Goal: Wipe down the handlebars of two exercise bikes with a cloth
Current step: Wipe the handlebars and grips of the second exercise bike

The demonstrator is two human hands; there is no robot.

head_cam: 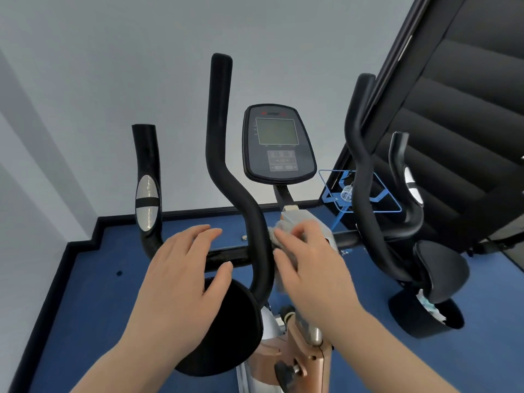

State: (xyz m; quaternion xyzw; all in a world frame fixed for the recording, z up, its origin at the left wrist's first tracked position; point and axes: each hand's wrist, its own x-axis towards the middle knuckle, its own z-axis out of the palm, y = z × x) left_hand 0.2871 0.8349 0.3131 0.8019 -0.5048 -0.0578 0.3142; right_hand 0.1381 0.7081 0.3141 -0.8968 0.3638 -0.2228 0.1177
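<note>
Blue floor (pixel 93 279), pale grey walls. Nearest: left hand (pixel 181 279) flat, fingers straight, resting on glossy black crossbar (pixel 224 255). Right hand (pixel 309 268) presses a grey fuzzy cloth (pixel 274 236) onto the bar beside the matte foam handlebar (pixel 226 171), which curves upward. Round black pad (pixel 226 330) below. Beyond: console (pixel 279 144), dull screen. Right: black bin (pixel 425 316); dark slatted panel behind partly hidden by second foam grip (pixel 360 154).
</note>
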